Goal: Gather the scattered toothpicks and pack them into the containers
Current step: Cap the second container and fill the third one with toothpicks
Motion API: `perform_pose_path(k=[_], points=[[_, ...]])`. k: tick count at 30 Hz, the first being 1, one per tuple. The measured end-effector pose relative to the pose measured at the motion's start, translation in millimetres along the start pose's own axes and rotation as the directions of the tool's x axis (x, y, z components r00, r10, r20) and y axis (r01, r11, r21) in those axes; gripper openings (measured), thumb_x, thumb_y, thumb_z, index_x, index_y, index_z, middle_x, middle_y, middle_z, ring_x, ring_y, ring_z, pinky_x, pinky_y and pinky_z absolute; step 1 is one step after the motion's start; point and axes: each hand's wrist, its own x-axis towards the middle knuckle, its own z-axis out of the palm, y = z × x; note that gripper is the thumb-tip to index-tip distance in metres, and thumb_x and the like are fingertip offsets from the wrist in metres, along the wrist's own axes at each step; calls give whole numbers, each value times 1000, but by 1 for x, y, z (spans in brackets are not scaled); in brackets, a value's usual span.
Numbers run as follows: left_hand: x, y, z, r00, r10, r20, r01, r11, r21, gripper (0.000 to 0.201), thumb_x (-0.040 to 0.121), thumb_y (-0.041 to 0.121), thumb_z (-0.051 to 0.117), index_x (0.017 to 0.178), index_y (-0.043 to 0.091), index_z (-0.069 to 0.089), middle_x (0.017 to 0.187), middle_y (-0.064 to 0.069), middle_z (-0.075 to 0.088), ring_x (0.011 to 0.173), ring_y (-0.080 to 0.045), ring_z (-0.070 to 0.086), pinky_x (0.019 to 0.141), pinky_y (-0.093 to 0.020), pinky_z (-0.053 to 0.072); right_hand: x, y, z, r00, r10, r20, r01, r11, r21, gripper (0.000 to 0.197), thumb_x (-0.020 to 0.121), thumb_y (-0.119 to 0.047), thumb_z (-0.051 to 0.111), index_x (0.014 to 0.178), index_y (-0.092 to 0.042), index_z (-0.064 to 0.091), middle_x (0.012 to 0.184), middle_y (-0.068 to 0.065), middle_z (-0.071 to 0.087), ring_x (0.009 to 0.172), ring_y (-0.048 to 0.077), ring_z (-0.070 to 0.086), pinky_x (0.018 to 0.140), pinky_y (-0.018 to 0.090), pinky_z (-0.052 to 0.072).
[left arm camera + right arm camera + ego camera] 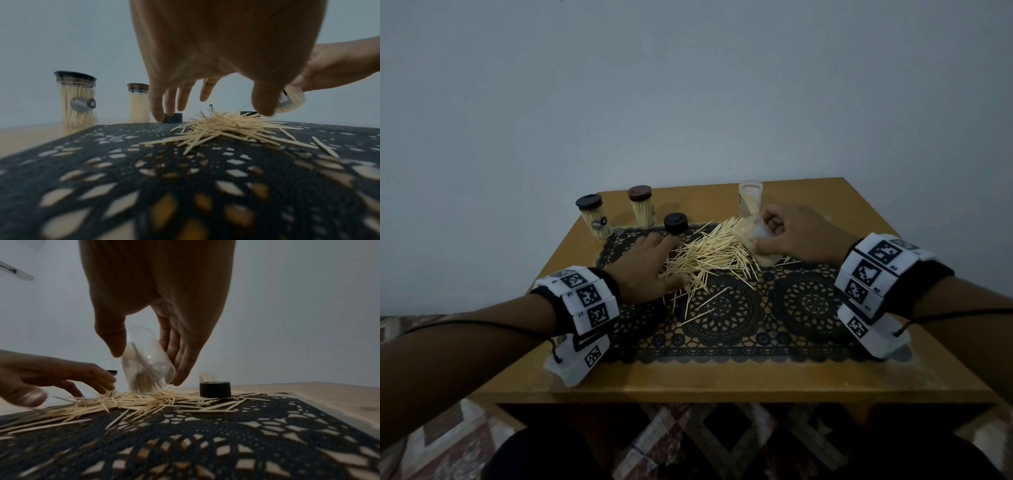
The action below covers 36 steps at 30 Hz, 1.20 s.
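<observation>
A loose pile of toothpicks (pixel 709 257) (pixel 222 128) (pixel 144 402) lies on the black lace mat (pixel 739 329). My left hand (pixel 664 263) (pixel 209 104) hovers spread over the pile's left side, fingers straight, fingertips down at the mat. My right hand (pixel 767 233) (pixel 148 366) grips a clear container (pixel 753 236) (pixel 146 366) (pixel 292 100) between thumb and fingers. It is tilted with its mouth down on the pile's right edge, and some toothpicks are inside. An open clear container (pixel 750 198) stands upright just behind it.
Two capped containers full of toothpicks (pixel 594 217) (pixel 642 207) stand at the table's back left. A black lid (pixel 675 223) (pixel 172 117) lies beyond my left fingers. Another black lid (pixel 214 389) sits right of the held container. The wooden table (pixel 722 383) ends close to the mat's front.
</observation>
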Motion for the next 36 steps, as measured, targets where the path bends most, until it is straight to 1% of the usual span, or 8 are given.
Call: perform_pose_path(k=[2, 4, 12, 18, 22, 27, 34, 36], points=[[4, 5, 2, 985, -69, 157, 68, 998, 7, 100, 79, 66, 58, 152, 19, 8, 154, -9, 20, 140, -30, 22, 114, -46, 25, -1, -4, 3, 999, -5, 47, 6, 1000, -24, 34, 78, -34, 77, 98, -15, 57, 89, -6, 56, 80, 13, 53, 67, 24, 42], [10, 7, 4, 975, -101, 198, 95, 995, 40, 107, 75, 68, 62, 151, 16, 7, 155, -11, 22, 140, -30, 24, 114, -45, 27, -2, -6, 6, 997, -16, 76, 19, 999, -45, 35, 78, -30, 77, 102, -14, 58, 88, -9, 55, 80, 10, 53, 65, 18, 41], [26, 9, -2, 994, -58, 95, 55, 998, 35, 59, 84, 45, 68, 128, 15, 44, 129, -8, 50, 110, -24, 49, 87, -31, 40, -3, -4, 16, 998, -29, 52, 32, 998, -54, 37, 80, -32, 76, 104, -11, 56, 95, -2, 60, 85, 15, 57, 67, 21, 45], [23, 8, 4, 998, -55, 7, 55, 998, -2, 54, 83, 42, 70, 127, 18, 49, 130, -7, 47, 112, -22, 49, 89, -27, 38, -2, -4, 21, 999, -38, 33, 39, 998, -39, 41, 80, -35, 76, 107, -11, 57, 101, 4, 63, 91, 21, 60, 81, 38, 52], [21, 8, 5, 995, -103, -9, 101, 988, -118, 72, 79, 32, 76, 139, 21, 38, 140, -11, 35, 122, -27, 44, 101, -31, 39, -3, -5, 20, 999, -28, 27, 29, 999, -29, 43, 80, -34, 76, 109, -9, 57, 101, 3, 62, 91, 21, 60, 81, 37, 51], [22, 9, 4, 998, -50, -38, 46, 993, -106, 66, 82, 16, 71, 138, 17, 37, 128, -9, 56, 114, -25, 54, 91, -32, 46, -4, -6, 20, 1000, -10, 21, 10, 1000, -27, 43, 80, -34, 76, 108, -8, 57, 99, 4, 62, 89, 22, 59, 78, 37, 50], [20, 8, 4, 998, -65, -19, 66, 998, 7, 61, 85, 37, 69, 136, 13, 46, 133, -8, 54, 116, -25, 52, 94, -33, 43, -5, -6, 19, 1000, 1, 7, 0, 999, -44, 38, 80, -31, 76, 103, -7, 57, 99, 5, 63, 90, 23, 59, 74, 32, 47], [20, 8, 3, 997, -75, 20, 74, 996, 51, 53, 85, 44, 66, 125, 10, 57, 122, -9, 62, 103, -23, 56, 83, -32, 45, -6, -6, 19, 1000, 0, 22, 1, 999, -50, 39, 80, -31, 76, 105, -8, 58, 100, 4, 63, 91, 22, 59, 76, 33, 48]])
